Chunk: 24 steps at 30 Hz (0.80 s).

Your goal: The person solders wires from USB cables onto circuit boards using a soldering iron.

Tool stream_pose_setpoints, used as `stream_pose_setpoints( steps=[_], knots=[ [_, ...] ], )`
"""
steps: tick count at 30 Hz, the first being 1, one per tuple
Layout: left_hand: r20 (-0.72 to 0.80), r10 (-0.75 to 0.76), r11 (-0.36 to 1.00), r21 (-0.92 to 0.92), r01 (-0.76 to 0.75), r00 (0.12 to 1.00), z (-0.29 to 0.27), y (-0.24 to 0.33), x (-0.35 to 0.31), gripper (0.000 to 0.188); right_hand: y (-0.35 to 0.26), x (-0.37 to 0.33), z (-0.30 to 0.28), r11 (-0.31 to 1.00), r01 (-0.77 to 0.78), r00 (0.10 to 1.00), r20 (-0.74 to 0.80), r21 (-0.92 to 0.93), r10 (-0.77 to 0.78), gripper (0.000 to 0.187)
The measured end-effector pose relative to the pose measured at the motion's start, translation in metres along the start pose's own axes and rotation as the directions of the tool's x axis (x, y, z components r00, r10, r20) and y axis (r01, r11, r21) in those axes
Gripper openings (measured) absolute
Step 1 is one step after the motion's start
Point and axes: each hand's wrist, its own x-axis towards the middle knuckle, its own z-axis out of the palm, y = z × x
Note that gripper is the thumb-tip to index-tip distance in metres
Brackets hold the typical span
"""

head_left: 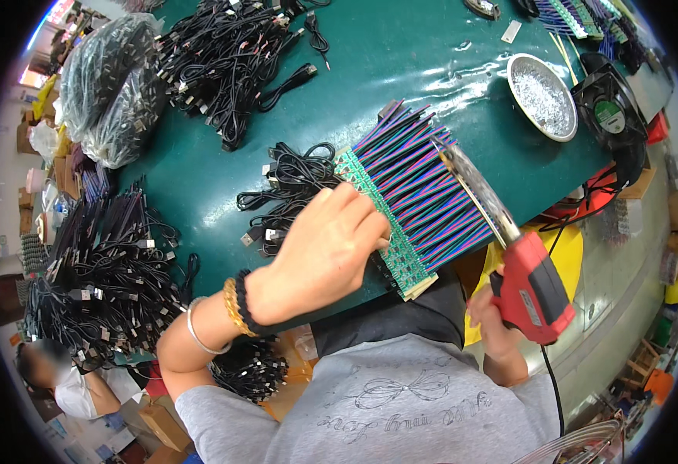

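Observation:
My right hand [494, 317] grips a red and black soldering gun [538, 290], whose long metal nose points up and left over a row of thin coloured wires [432, 193]. Those wires fan out to the right from a panel of small green circuit boards [397, 240] at the table's near edge. My left hand [323, 240] is closed, with its fingertips at the left side of the panel. What they pinch is hidden. Just beyond that hand lies a bunch of black USB cables [304, 174], reaching toward the boards.
Heaps of black cables [223, 62] cover the far left of the green table [385, 54], beside clear plastic bags [111, 85]. More cables [107, 286] pile at left. A bowl [561, 138] of silvery bits and a black fan [613, 116] sit right. A person [76, 383] is lower left.

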Motion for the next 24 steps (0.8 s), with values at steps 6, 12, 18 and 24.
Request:
stream_pose_setpoints(
  steps=[6,12,18,24],
  knots=[
    [0.033,0.031,0.999,0.035,-0.032,0.999,0.005,0.010,-0.011,0.027,-0.013,0.015,0.020,0.969,-0.228,0.972,-0.034,0.092,0.232,0.007],
    [0.052,0.096,0.991,0.087,-0.100,0.994,0.010,0.009,-0.012,0.017,-0.005,0.006,0.024,0.962,-0.184,0.976,-0.079,0.201,0.203,0.051],
    [-0.035,0.094,0.993,-0.068,-0.096,0.995,0.012,-0.002,-0.008,0.027,-0.010,0.019,0.029,0.971,-0.152,0.983,-0.077,0.185,0.169,0.052],
    [-0.093,0.016,0.999,-0.029,-0.019,0.996,0.007,0.001,-0.010,0.020,-0.022,0.035,0.034,0.979,-0.176,0.984,-0.024,-0.100,0.175,0.001]
  ],
)
